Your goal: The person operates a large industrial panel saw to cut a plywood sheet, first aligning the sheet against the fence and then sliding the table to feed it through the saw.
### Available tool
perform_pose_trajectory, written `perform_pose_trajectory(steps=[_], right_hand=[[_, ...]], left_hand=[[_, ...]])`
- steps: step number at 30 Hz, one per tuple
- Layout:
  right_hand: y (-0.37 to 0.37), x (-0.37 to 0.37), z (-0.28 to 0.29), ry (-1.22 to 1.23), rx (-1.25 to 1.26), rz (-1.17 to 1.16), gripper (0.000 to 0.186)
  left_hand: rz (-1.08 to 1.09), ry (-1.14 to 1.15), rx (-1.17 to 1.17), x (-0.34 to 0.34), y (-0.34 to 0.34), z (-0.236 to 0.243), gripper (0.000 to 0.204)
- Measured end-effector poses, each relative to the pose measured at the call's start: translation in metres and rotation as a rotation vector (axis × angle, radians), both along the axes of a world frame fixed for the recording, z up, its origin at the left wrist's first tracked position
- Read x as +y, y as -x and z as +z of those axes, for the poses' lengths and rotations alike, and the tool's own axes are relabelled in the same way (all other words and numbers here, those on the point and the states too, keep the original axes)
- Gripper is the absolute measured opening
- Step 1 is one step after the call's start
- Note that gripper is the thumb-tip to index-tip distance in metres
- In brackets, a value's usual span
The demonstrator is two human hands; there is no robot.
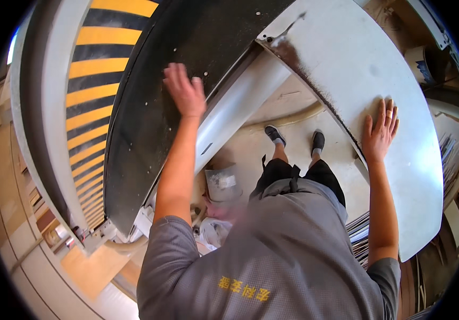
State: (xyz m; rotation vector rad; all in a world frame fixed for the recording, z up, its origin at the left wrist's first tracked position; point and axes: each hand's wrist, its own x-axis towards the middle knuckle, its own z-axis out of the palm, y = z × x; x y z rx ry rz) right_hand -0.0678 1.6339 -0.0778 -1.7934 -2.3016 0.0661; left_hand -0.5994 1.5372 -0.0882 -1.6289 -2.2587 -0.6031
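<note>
My left hand (186,95) is at the inner part of a long black machine table (144,117), its fingers stretched out and slightly blurred. Whether the palm touches the surface or hovers just above it, I cannot tell. Small round pale studs dot the black top. On the other side, my right hand (380,133) lies flat on a pale grey metal side table (405,181), fingers extended, a ring on one of them. Neither hand holds anything. Dark dust and a brown stain run along that table's inner edge.
Yellow and black stripes mark a guard (95,88) beyond the black table. A grey metal beam (243,98) runs below its inner edge. On the floor are a hose (293,118), a bucket (222,181) and a plastic bag (214,232). Thin strips (359,234) are stacked under the pale table.
</note>
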Motion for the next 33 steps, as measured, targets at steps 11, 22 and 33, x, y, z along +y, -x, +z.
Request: perform_pose_trajectory(steps=[11,22,33], right_hand=[[-0.016,0.002,-0.002,-0.033,0.315,-0.014,0.07],[-0.027,-0.008,0.006,0.001,0.421,0.102,0.072],[-0.027,-0.007,0.0,-0.01,0.475,0.133,0.07]], left_hand=[[-0.553,0.492,-0.936,-0.105,-0.293,0.053,0.042],[-0.374,0.207,-0.772,-0.121,-0.328,0.062,0.036],[-0.399,0.045,-0.68,-0.131,-0.325,0.057,0.038]])
